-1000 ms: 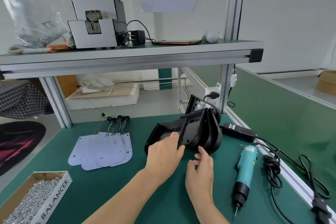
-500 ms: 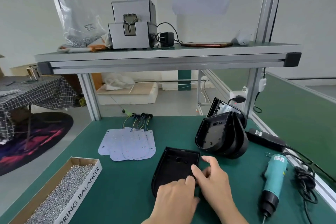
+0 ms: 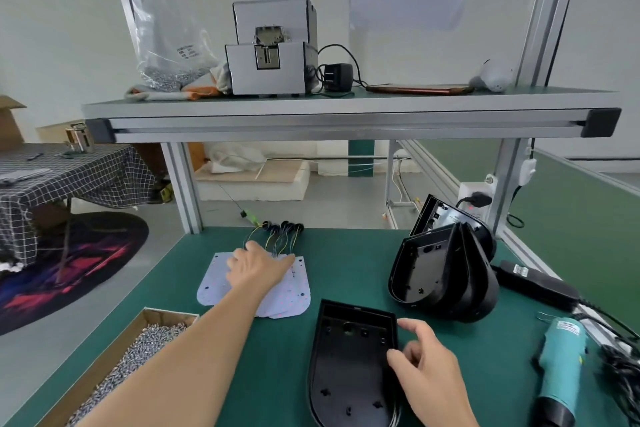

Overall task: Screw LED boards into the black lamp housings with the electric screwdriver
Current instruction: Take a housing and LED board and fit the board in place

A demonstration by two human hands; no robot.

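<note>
— Housing (image 3: 349, 371) lies hollow-up on the bench (image 3: 346, 253), right hand (image 3: 427, 362) loose beside it, thumb touching its rim, gripping nothing.
— And the left hand (image 3: 258, 267)?
— Open, resting on the LED boards (image 3: 292, 296) farther back. Electric screwdriver (image 3: 561, 367) lies off to the right.

At five o'clock the screwdriver (image 3: 561, 371) loses its tip past the bottom edge; at seven, the screw box (image 3: 166, 315) is cut off too.
</note>
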